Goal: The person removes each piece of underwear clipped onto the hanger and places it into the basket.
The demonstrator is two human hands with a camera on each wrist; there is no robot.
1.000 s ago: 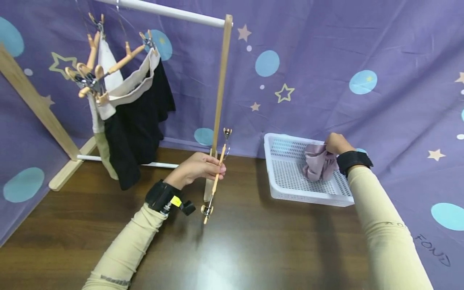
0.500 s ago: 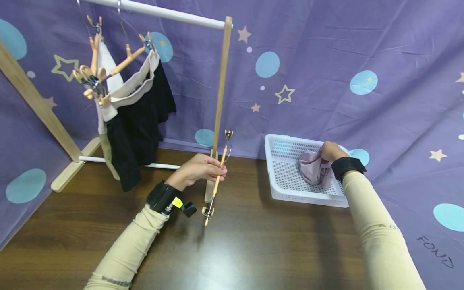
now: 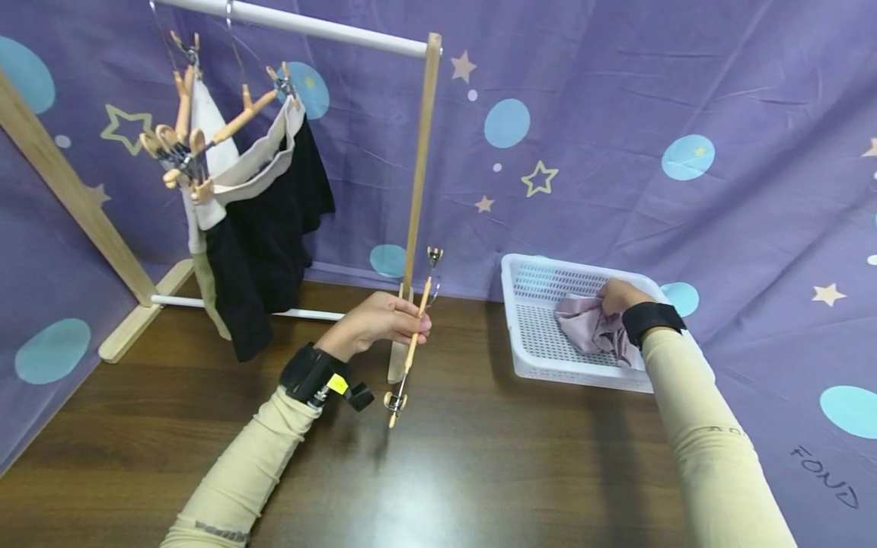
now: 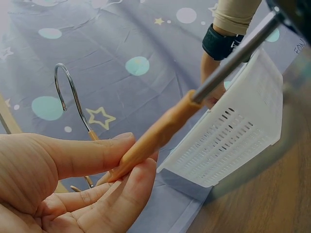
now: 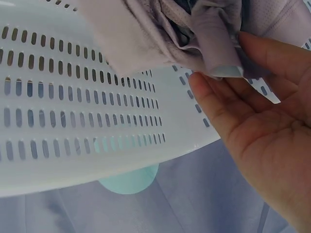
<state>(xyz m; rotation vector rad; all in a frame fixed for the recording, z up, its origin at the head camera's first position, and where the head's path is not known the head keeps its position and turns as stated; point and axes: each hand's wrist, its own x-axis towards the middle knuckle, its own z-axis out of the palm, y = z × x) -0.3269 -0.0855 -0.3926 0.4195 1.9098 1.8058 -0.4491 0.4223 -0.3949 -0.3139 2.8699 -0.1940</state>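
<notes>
I've got a white perforated plastic basket [image 3: 575,374] right of centre on the dark brown wooden bench [image 3: 493,464]. Inside: one crumpled mauve fabric garment [image 3: 585,323]. I read the right hand [image 3: 620,296] as pinching a fold of it. Left hand [image 3: 379,317], mid-frame, grips a slim tan clip hanger [image 3: 412,350] with metal hook, tilted, apart from the basket.

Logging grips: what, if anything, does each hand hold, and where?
Left hand: a slim tan wooden clip hanger, pinched near its bar's middle. Right hand: touches a fold of the crumpled mauve cloth; whether it grips cannot be told.
</notes>
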